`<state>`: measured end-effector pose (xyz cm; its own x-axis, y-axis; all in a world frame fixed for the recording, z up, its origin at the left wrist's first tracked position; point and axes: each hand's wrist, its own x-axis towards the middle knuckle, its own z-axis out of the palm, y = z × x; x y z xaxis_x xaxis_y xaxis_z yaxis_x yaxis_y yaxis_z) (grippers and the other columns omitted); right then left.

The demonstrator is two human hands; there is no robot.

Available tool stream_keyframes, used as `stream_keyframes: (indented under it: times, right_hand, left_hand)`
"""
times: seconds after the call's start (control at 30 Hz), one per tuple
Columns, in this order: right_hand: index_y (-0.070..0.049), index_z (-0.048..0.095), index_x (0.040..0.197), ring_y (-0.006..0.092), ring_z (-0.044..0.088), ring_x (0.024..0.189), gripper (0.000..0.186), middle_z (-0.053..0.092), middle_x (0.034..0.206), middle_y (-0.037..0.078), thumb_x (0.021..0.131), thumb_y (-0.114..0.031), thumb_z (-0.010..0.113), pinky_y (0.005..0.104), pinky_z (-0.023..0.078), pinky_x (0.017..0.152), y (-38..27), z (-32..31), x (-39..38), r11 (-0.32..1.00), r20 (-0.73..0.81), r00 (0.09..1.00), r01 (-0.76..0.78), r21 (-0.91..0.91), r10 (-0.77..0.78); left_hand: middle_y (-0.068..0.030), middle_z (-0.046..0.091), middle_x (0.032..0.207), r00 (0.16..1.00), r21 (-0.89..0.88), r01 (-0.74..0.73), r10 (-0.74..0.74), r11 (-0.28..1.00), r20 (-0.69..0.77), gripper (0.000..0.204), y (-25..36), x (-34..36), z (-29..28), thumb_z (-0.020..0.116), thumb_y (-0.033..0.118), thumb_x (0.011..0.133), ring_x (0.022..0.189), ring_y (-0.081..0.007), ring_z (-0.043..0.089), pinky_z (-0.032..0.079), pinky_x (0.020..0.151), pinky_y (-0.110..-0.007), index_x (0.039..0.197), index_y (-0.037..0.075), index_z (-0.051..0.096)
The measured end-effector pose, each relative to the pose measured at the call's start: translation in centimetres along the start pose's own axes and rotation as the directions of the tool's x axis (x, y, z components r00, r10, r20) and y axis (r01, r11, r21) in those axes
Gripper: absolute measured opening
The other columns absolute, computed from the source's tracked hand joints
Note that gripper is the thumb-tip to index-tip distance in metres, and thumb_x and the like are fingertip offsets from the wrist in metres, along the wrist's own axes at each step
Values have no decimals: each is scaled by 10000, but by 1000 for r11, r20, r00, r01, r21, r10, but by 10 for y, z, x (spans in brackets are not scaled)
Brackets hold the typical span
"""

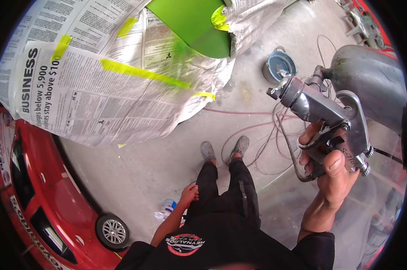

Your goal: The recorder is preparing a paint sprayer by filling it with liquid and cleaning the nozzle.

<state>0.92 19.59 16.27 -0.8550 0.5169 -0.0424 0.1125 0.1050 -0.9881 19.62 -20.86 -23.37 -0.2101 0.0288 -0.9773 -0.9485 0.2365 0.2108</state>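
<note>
My right hand (333, 173) is closed around the handle of a metal spray gun (320, 105), raised at the right. Its fingers wrap by the trigger and the thumb presses along the back of the grip. A big grey cup (367, 76) is joined to the gun's side, and the nozzle points up and left. At the upper middle is a glossy green panel (185, 22), bordered by newspaper sheets (136, 94) held with yellow tape (145, 73). My left hand (190, 194) hangs beside my left thigh, fingers curled in, with nothing seen in it.
A grey-blue bucket (280, 66) stands on the concrete floor beyond the gun. Thin reddish hoses (257, 135) lie looped near my feet. On the left is a red car (50, 180). A small blue and white can (168, 207) sits near my left arm.
</note>
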Motion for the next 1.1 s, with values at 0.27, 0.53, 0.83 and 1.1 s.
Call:
stream_keyframes:
  times: [0.27, 0.53, 0.83, 1.1]
  right_hand:
    - [85, 578, 1237, 145, 608, 612, 808, 661, 915, 142, 843, -606, 720, 224, 411, 478, 3, -5, 0, 995, -131, 990, -55, -85, 43]
    - [89, 573, 1251, 123, 594, 637, 662, 674, 1013, 156, 888, -447, 711, 242, 440, 515, 48, -75, -21, 990, -250, 959, -139, -15, 131]
    - [38, 673, 1035, 138, 569, 764, 280, 632, 813, 34, 920, -208, 741, 327, 487, 703, 209, -202, -128, 795, -181, 823, -568, -212, 539]
    - [99, 636, 1221, 441, 660, 1034, 543, 690, 1066, 286, 864, -288, 770, 471, 486, 947, 218, -263, -148, 772, -34, 901, -390, -502, 433]
  left_hand:
    - [-45, 621, 863, 1000, 9, 22, -21, 1000, -18, 294, 0, -2, 3, 601, 270, 994, 673, -139, 603, 579, 612, -315, 1214, 78, 631]
    - [-47, 625, 841, 999, 77, -30, 32, 997, -27, 304, 11, -4, 27, 614, 259, 978, 664, -143, 612, 562, 597, -304, 1203, 57, 642]
    - [-114, 712, 949, 851, 664, -439, 518, 606, 90, 295, 75, -5, 132, 630, 274, 942, 872, -226, 687, 551, 801, -354, 1135, 59, 685]
    - [-151, 732, 1047, 811, 642, -511, 568, 572, 138, 293, 183, -2, 232, 644, 273, 931, 971, -280, 709, 546, 882, -377, 1134, 66, 684]
